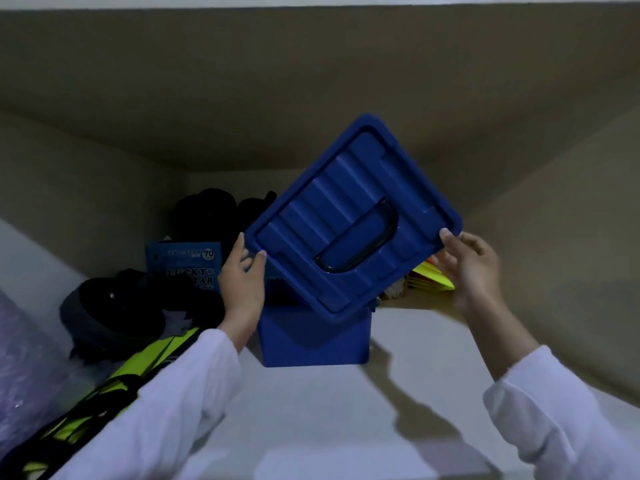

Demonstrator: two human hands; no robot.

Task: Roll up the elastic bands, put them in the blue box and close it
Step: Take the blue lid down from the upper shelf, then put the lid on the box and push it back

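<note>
A blue box point(313, 341) stands on a white shelf point(346, 427) in the middle of the view. Above it I hold its blue lid point(353, 220), tilted up toward me, with a dark handle point(360, 244) lying flat in its top. My left hand point(242, 282) grips the lid's lower left corner. My right hand point(471, 265) pinches the lid's right corner between thumb and fingers. The lid hides the inside of the box, and no elastic bands show.
Dark round items point(114, 310) and a blue printed packet point(187, 265) lie left of the box. A neon yellow and black strap point(104, 393) runs along the lower left. Yellow sheets point(433, 277) sit behind the box at the right. Brown walls enclose the shelf.
</note>
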